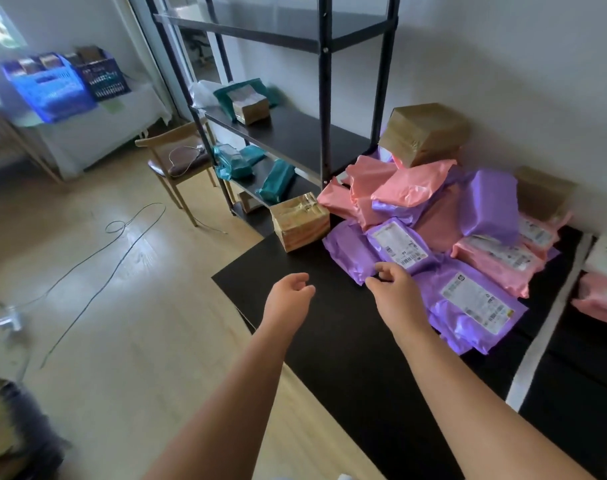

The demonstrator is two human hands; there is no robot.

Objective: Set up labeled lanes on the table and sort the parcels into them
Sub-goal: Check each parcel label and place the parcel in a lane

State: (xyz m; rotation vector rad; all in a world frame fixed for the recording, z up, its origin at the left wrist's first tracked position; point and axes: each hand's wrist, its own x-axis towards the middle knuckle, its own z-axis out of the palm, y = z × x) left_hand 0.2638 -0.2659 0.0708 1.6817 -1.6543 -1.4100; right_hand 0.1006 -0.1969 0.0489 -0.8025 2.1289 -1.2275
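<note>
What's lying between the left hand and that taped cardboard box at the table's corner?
Nothing: in the head view, only bare black table separates the left hand from the cardboard box.

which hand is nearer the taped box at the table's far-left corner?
Left: left hand is over bare table in front of the box; right hand is farther right, by the purple parcels.

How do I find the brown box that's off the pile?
Find the black table beside the tall shelf rack. At its far left corner sits a tape-wrapped cardboard box. The other boxes sit on or behind the parcel pile.
</note>
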